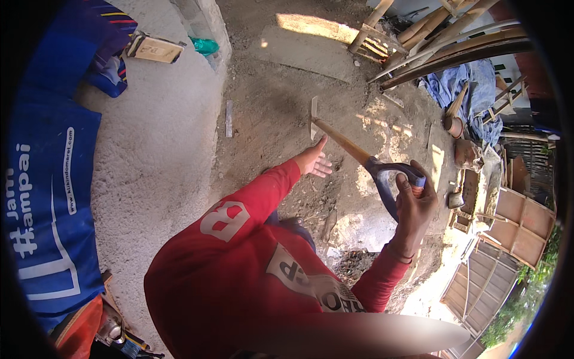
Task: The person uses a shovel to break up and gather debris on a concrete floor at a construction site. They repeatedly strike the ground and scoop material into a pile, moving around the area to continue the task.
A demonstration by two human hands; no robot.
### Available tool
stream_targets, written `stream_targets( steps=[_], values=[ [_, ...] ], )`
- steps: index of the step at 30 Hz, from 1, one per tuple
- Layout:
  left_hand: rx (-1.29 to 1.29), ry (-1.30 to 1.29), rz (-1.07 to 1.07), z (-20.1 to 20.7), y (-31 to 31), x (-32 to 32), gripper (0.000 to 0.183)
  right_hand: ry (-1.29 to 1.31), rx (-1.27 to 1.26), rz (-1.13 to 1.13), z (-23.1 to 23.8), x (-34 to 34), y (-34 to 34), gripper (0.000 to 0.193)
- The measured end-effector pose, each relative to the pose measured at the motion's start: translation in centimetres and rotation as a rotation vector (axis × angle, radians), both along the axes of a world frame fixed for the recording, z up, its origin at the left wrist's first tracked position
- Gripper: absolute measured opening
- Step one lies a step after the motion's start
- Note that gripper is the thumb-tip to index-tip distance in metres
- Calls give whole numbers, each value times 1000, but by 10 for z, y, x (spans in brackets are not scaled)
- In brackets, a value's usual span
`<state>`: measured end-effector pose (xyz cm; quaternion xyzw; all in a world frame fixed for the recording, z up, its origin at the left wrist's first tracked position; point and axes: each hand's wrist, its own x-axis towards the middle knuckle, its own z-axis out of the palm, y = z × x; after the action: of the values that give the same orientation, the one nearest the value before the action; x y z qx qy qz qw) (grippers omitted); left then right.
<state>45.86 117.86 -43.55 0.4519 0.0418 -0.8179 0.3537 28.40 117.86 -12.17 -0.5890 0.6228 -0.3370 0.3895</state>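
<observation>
My right hand [417, 206] is closed around the crossbar of a blue D-shaped handle on a shovel [342, 141]. The wooden shaft slopes away to the far left, down to the dirt floor. At its far end a pale, narrow head shows, seen nearly edge-on. My left hand [314, 160] is stretched out just below the far part of the shaft, its fingers apart and nothing in them. It looks close to the wood, but I cannot tell if it touches. Both arms wear red sleeves.
A rough whitish surface [161, 119] runs along the left, with a blue banner [54, 179] and a pale rectangular block [156, 49]. A flat strip [229, 118] lies on the dirt. Bamboo poles [430, 36], blue sheeting [478, 90], a clay pot [453, 127] and wooden panels [526, 221] are at right.
</observation>
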Motion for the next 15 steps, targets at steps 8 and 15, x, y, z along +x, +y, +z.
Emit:
stream_targets(
  steps=[8,15],
  values=[
    [-98,-351,675,-90,-178,113,40,-1082,425,-391,-200,68,-19,11],
    [98,-1377,8,-245,-160,277,74,-1220,776,-360,-417,200,19,7]
  ],
)
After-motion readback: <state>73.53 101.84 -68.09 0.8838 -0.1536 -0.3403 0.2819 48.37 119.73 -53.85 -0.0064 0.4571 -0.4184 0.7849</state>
